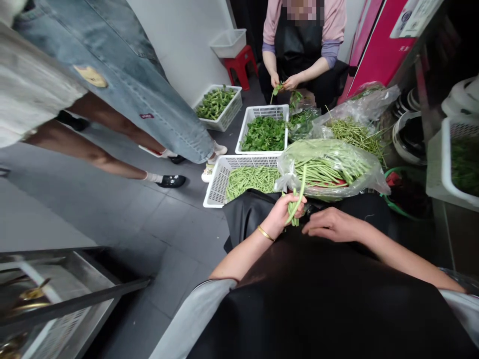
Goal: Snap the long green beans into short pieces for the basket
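Observation:
My left hand [282, 212] is closed around a small bunch of green beans [298, 202], with one long bean reaching up above the fist. Just to the right, my right hand [333, 224] is held over my black apron, fingers stretched toward the bunch with a gap at the thumb and nothing visible in them. Beyond my hands, a clear plastic bag [374, 182] of long green beans lies open. Left of it is a white basket [215, 192] holding short bean pieces [252, 180].
Opposite me a co-worker [303, 50] handles leafy stems over a white basket [243, 132] of greens. Another white basket [226, 124] of cut vegetables stands behind it. People's legs [168, 109] are at left. A metal rack [86, 279] is lower left; a green-rimmed tub [402, 214] is at right.

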The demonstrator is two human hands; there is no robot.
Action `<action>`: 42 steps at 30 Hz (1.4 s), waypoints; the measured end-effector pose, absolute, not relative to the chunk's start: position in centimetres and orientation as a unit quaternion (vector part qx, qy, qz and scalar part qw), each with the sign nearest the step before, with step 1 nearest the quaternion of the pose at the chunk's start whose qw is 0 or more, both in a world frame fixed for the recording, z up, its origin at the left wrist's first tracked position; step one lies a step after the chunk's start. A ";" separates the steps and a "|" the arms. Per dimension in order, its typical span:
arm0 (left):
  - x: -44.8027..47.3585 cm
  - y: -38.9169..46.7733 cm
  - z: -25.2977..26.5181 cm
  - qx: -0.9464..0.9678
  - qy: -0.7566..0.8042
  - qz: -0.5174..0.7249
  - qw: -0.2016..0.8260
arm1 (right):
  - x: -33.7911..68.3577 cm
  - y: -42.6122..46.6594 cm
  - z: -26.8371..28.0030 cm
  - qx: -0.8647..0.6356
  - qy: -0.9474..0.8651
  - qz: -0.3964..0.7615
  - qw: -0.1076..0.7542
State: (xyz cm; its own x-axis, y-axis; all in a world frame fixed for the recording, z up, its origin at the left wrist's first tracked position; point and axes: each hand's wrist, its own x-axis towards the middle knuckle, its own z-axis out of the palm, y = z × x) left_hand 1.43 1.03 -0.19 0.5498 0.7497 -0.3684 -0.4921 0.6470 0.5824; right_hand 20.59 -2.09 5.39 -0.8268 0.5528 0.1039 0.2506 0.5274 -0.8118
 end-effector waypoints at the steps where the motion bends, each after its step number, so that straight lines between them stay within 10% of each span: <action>1: 1.2 1.0 -0.2 0.244 0.276 0.344 0.864 | 21.1 -1.7 5.2 -0.266 -0.828 0.477 0.130; 6: 1.3 0.8 -0.7 0.304 0.256 0.257 0.881 | 20.5 -0.3 3.0 -0.439 -0.638 0.574 0.265; 11: 1.7 1.0 -0.9 0.246 0.321 0.309 0.860 | 18.2 1.7 0.9 -0.518 -0.695 0.321 0.382; 22: 1.8 1.5 -0.6 0.338 0.415 0.390 0.749 | 18.0 -0.5 1.2 -0.432 -0.805 0.398 0.083; 32: 1.0 0.9 0.3 0.483 0.394 0.309 0.718 | 21.9 2.0 5.5 -0.373 -0.863 0.318 0.125; 39: 2.4 0.7 -2.0 0.262 0.392 0.324 0.820 | 19.1 0.6 2.8 -0.461 -0.866 0.114 0.154; 42: 1.9 1.6 -2.6 0.186 0.375 0.359 0.834 | 20.2 0.1 3.4 -0.420 -0.876 0.195 0.137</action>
